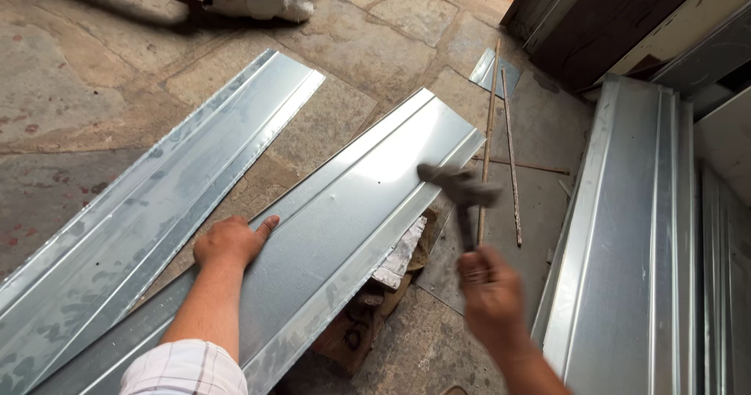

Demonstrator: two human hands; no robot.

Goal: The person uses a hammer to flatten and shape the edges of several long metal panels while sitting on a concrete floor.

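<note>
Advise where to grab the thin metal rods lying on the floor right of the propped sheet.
Judgement: take the rods near their near ends, coming from above with a pinch. They lie flat and long on the stone floor, and the near ends sit just past the right hand holding the hammer.

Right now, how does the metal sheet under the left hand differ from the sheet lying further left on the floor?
The sheet under the left hand is pinned by the left hand and propped on a block; the far-left sheet lies flat on the stone floor, untouched. The hammer in the right hand hangs over the first sheet only. Both are long, grey, ribbed strips.
</note>
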